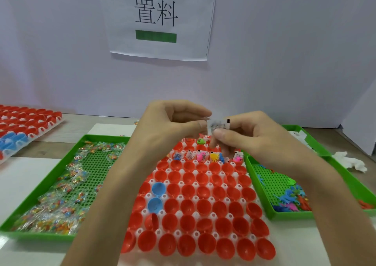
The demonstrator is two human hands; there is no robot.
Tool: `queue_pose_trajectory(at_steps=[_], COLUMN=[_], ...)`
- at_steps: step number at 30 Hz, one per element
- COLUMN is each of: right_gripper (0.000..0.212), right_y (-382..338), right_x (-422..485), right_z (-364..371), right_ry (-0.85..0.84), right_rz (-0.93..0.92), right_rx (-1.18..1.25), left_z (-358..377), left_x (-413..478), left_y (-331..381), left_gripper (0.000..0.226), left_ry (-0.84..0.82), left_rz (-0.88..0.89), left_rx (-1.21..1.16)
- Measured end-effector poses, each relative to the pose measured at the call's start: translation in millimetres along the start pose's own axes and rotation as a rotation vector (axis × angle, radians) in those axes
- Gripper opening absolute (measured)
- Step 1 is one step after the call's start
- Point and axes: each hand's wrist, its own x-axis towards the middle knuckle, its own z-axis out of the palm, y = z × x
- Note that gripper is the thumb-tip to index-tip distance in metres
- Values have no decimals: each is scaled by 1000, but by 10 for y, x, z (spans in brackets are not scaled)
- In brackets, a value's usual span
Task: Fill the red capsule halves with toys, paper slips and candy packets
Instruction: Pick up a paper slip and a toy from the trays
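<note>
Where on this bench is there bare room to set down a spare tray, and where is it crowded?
Bare: the white tabletop left of the candy tray, and the wood strip between that tray and the far-left rack. Crowded: the middle rack, packed with capsule halves, with the left hand and right hand pinching a paper slip over its far rows.

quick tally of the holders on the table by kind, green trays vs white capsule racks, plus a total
green perforated plastic trays: 3 (left, right, far right behind it)
white plastic capsule racks: 2 (centre, far left)
total: 5
</note>
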Motion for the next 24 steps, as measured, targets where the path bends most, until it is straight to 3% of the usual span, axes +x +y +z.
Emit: queue_pose_trajectory(at_steps=[5,9,13,18,24], right_gripper=[35,40,26,9,42], right_y=[27,43,49,447,1081], right_x=[12,30,-30,-143,-405], right_z=[82,110,23,-547,-916], right_ry=[85,137,-77,-34,-219], right_rz=[61,26,26,308,786], right_rx=[-185,-174,-231,-482,-595], left_z=[-35,-28,-87,-326,-517], left_x=[-32,-46,-46,-68,-115], left_y=[74,101,90,111,159], left_gripper=[14,14,19,22,21], left_ry=[-126,-134,-6,125,216], left_rz=[8,48,97,123,119], left_rx=[102,124,171,134,70])
